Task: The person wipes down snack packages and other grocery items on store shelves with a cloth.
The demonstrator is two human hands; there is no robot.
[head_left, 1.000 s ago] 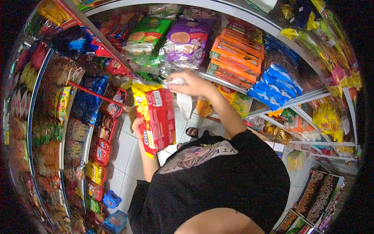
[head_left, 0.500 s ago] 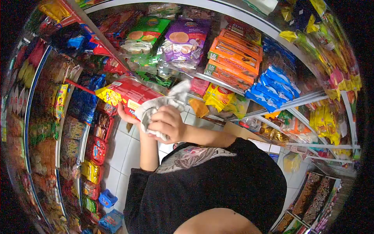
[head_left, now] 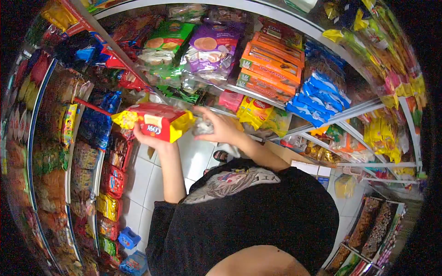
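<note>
A red and yellow biscuit packet marked "Cosy" (head_left: 159,120) rests in my left hand (head_left: 154,139), whose fingers wrap its underside and near side. The packet lies roughly level, and its yellow end faces right. Just off that end, my right hand (head_left: 222,127) is closed around a crumpled whitish cloth (head_left: 203,127). Part of the cloth hangs below the hand. A small gap shows between cloth and packet.
Shelves ahead carry a purple biscuit bag (head_left: 214,46), orange Superstar boxes (head_left: 269,69) and blue packets (head_left: 318,100). Left shelves hold many snacks, with a red rod (head_left: 92,106) jutting out. Yellow packets (head_left: 382,133) hang right. Below is a white tiled floor (head_left: 195,154).
My right hand has moved right with the cloth, away from the packet's surface. The packet has turned, so its yellow right end is uncovered. The left hand keeps its hold.
</note>
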